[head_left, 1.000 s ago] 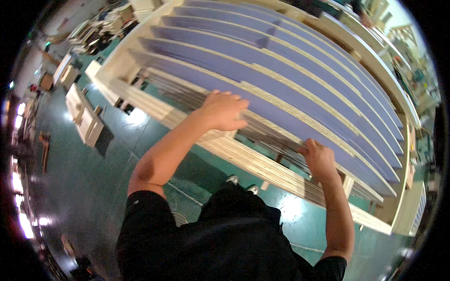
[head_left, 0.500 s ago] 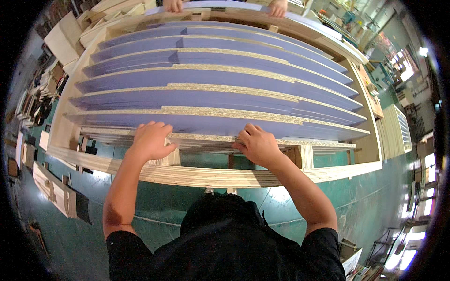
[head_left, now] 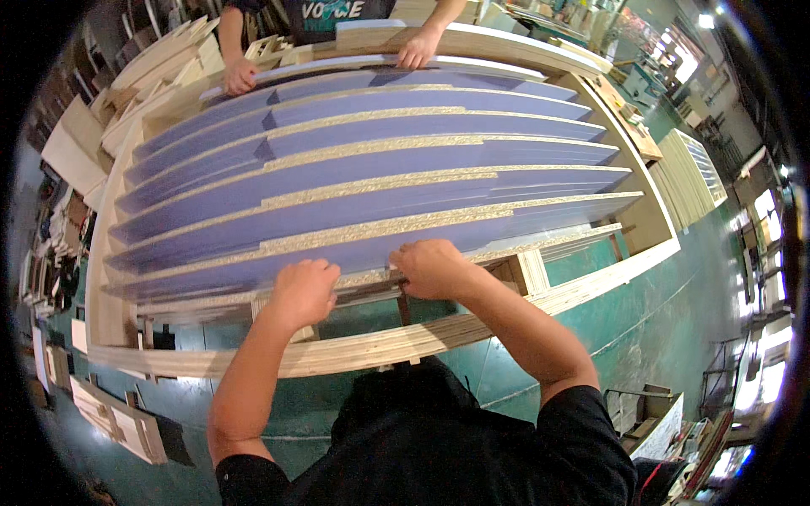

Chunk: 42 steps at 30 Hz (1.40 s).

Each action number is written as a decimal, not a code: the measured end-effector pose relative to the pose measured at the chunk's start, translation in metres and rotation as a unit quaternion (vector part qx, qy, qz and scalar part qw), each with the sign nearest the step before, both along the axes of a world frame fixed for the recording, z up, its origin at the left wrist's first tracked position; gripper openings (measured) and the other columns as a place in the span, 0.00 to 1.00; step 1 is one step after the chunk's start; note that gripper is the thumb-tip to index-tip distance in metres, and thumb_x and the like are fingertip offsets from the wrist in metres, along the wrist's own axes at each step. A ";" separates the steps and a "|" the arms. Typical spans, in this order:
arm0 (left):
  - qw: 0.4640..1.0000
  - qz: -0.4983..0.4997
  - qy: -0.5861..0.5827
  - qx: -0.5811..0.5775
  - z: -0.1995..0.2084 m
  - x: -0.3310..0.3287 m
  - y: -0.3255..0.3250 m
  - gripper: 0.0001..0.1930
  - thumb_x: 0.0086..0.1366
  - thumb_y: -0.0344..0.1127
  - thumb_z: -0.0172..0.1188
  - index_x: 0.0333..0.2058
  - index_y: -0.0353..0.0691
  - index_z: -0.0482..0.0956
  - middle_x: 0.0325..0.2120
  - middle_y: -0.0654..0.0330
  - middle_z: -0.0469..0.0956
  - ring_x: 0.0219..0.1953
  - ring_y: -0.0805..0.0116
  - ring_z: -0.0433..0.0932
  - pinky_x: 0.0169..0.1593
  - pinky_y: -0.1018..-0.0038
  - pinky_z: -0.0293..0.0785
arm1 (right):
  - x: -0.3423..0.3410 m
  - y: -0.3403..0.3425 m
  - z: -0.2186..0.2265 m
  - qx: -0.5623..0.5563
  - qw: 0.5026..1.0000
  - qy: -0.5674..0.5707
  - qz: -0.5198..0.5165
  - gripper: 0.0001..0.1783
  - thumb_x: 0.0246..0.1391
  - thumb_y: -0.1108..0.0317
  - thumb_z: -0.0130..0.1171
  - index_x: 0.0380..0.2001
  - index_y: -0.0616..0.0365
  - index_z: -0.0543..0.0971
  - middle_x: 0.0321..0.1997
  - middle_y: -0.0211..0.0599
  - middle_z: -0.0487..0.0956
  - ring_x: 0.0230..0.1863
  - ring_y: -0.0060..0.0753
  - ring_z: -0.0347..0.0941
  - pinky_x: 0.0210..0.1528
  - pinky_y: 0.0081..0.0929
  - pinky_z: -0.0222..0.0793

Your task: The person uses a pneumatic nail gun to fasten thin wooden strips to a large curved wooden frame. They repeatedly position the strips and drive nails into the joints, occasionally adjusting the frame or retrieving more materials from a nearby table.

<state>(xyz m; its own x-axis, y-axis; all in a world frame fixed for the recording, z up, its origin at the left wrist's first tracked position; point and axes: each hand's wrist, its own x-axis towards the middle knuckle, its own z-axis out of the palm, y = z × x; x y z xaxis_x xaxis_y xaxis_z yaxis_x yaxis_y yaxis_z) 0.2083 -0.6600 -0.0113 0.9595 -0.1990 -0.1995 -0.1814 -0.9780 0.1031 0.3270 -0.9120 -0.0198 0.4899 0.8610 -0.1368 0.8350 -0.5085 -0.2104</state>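
A large wooden frame holds a row of upright boards with purple-blue faces and speckled chipboard edges. My left hand curls over the top edge of the nearest board, near its middle. To its right, my right hand grips the same edge with bent fingers. Both hands' fingertips are partly hidden behind their backs. Across the frame, another person's two hands hold a pale-edged board at the far end of the row.
Wooden cross blocks sit inside the near frame side. Stacked panels stand at the far left, and a pile of timber pieces lies on the green floor at the lower left. Another frame with boards stands to the right.
My view has turned, so the frame looks tilted. The other person's hands and the pale-edged board have come nearer, down to the row's far end. My hands stay on the near board's edge.
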 end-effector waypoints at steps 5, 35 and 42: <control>0.998 0.008 -0.018 -0.059 0.005 -0.001 0.001 0.13 0.59 0.39 0.70 0.39 0.43 0.76 0.38 0.56 0.77 0.46 0.50 0.78 0.46 0.53 0.77 | -0.001 -0.002 0.007 0.007 1.000 0.023 -0.008 0.20 0.47 0.58 0.70 0.41 0.57 0.80 0.41 0.45 0.83 0.45 0.54 0.82 0.45 0.50 0.79; 0.978 0.119 -0.053 -0.161 0.016 0.002 0.019 0.15 0.71 0.43 0.60 0.33 0.36 0.75 0.28 0.47 0.79 0.34 0.45 0.79 0.38 0.56 0.73 | 0.022 -0.052 0.029 0.054 0.996 0.068 -0.005 0.31 0.60 0.37 0.60 0.48 0.56 0.77 0.48 0.48 0.82 0.48 0.60 0.80 0.51 0.53 0.76; 0.951 0.129 -0.120 -0.255 -0.004 0.010 0.017 0.10 0.66 0.39 0.63 0.32 0.37 0.78 0.30 0.51 0.80 0.33 0.49 0.79 0.38 0.59 0.74 | 0.035 -0.068 0.014 0.082 0.994 0.061 -0.029 0.31 0.64 0.36 0.53 0.44 0.56 0.78 0.40 0.51 0.82 0.42 0.63 0.80 0.45 0.56 0.76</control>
